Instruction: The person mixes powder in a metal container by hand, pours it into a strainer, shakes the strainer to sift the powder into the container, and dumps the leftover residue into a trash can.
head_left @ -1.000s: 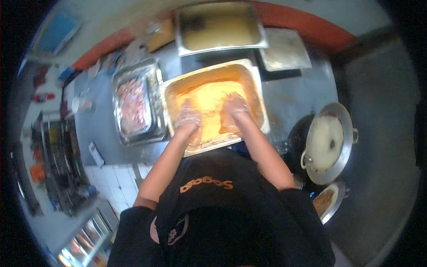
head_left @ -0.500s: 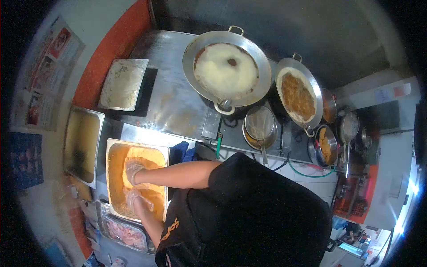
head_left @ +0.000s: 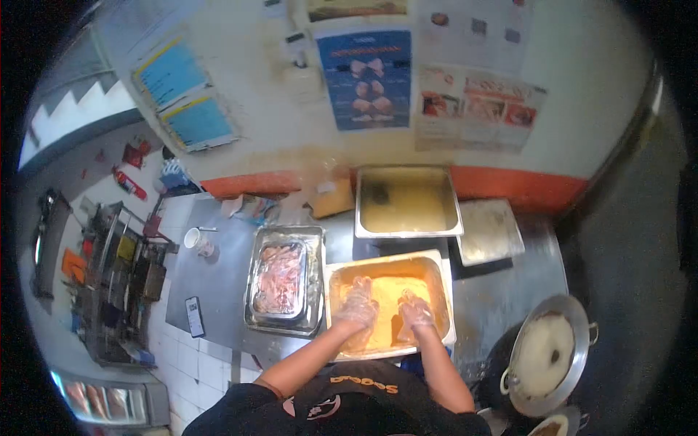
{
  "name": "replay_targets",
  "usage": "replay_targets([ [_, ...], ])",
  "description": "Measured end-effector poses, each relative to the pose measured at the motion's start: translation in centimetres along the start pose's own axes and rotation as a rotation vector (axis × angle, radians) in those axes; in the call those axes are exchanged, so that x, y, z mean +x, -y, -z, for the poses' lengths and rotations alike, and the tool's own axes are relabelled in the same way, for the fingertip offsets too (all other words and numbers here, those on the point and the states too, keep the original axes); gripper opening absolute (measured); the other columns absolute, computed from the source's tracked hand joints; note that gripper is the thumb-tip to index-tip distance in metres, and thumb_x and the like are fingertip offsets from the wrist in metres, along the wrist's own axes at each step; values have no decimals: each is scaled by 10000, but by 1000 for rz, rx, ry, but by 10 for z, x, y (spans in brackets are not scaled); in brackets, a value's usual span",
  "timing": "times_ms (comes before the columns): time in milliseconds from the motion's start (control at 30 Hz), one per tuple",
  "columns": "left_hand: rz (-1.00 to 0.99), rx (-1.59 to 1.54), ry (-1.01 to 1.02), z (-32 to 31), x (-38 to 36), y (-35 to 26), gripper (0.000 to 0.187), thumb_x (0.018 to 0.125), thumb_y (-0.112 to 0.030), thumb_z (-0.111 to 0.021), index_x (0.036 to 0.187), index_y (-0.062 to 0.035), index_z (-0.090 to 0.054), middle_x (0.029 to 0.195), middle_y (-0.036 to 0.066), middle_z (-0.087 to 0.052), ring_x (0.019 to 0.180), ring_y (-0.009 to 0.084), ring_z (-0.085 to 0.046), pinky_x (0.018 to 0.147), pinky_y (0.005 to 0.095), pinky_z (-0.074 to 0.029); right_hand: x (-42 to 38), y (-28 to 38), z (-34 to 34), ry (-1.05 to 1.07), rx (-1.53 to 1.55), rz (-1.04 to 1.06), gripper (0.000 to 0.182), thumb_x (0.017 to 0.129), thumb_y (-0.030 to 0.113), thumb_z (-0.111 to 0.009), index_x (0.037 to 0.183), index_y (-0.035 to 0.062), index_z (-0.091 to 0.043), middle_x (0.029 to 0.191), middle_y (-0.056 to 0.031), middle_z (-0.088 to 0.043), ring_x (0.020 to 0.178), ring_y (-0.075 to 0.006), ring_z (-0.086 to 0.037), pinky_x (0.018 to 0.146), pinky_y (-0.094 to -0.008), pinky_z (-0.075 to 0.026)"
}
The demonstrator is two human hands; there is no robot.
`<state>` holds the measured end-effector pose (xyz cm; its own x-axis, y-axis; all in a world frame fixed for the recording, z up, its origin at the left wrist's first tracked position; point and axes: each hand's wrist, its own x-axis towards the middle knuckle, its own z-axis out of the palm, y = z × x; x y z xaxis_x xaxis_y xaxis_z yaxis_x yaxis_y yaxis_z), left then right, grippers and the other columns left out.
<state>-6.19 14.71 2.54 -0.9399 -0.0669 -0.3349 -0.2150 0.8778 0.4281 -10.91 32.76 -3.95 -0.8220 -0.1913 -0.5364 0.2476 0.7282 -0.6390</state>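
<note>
A steel tray (head_left: 445,287) full of orange breading mix sits on the metal counter in front of me. Both my hands wear clear plastic gloves and are down in the mix. My left hand (head_left: 356,305) rests fingers spread on the left half of the mix. My right hand (head_left: 414,311) presses into the mix on the right half. Whether either hand holds a piece under the coating cannot be seen. To the left of this tray stands a foil-lined tray of raw pink meat (head_left: 280,280).
Behind the breading tray is a deeper steel pan (head_left: 407,200) of pale batter and a flat tray (head_left: 488,231) to its right. A large wok (head_left: 545,356) of bubbling oil sits at right. A cup (head_left: 196,240) and phone (head_left: 195,316) lie at left.
The camera swung from the stove side back to face the wall and counter. Both hands have stayed in the orange mix throughout.
</note>
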Motion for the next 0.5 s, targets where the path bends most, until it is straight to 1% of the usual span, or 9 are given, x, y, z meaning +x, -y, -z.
replay_targets([
  [67,-106,-54,-140,-27,12,20,644,885,-230,-420,1451,-26,-189,1507,183,-187,1405,287,-169,1152,349,-139,14,-27,-15,-108,161,-14,451,786,301,-470,1096,1,-598,1129,-243,-591,1056,-402,-557,903,-442,-437],
  [100,-156,-78,-195,-38,15,28,644,878,-221,-439,1447,-26,-208,1501,185,-203,1403,290,-176,1151,353,-146,-2,-13,-6,-114,183,30,434,775,261,-490,1118,18,-599,1113,-259,-595,1026,-394,-580,881,-448,-455],
  [200,-220,-189,-206,15,-4,7,604,865,-191,-475,1412,-17,-286,1456,202,-295,1374,315,-244,1129,373,-211,-36,29,12,-253,306,-12,434,778,280,-527,1118,21,-602,1099,-238,-610,1030,-367,-586,899,-421,-447],
  [300,-313,-253,-454,38,-5,-4,538,829,-127,-523,1343,-18,-407,1377,213,-413,1293,349,-379,1096,404,-280,-49,36,23,-117,500,-90,465,805,354,-546,1146,43,-600,1079,-202,-631,1033,-339,-592,907,-384,-441],
  [333,-329,-288,-512,56,-9,-12,515,834,-130,-530,1326,-17,-429,1361,209,-433,1279,344,-399,1087,405,-293,-36,14,13,-159,423,-18,461,817,376,-543,1137,51,-612,1063,-193,-638,1016,-328,-599,894,-377,-443],
  [367,-347,-323,-576,82,-15,-21,492,839,-132,-538,1309,-17,-451,1346,204,-452,1264,339,-418,1078,406,-307,-11,-27,-7,-203,343,59,460,828,398,-540,1128,60,-623,1046,-184,-646,999,-318,-605,882,-371,-444],
  [400,-366,-359,-644,106,-13,-27,469,843,-135,-545,1292,-16,-474,1330,199,-472,1249,335,-438,1070,407,-320,-2,-35,-9,-224,344,67,428,823,376,-559,1101,59,-634,1011,-162,-648,947,-288,-608,835,-358,-451],
  [433,-436,-329,-802,123,0,-24,426,873,-173,-549,1268,-19,-505,1319,181,-494,1235,307,-465,1062,392,-336,6,-43,-11,-244,346,74,396,818,354,-578,1074,59,-644,976,-140,-650,895,-258,-611,788,-346,-458],
  [500,-505,-637,-905,188,5,-40,397,892,-185,-541,1255,-24,-524,1301,170,-519,1228,291,-477,1058,381,-340,-6,-38,-4,-227,514,-68,275,776,220,-659,986,42,-664,868,-70,-644,720,-161,-609,627,-309,-483],
])
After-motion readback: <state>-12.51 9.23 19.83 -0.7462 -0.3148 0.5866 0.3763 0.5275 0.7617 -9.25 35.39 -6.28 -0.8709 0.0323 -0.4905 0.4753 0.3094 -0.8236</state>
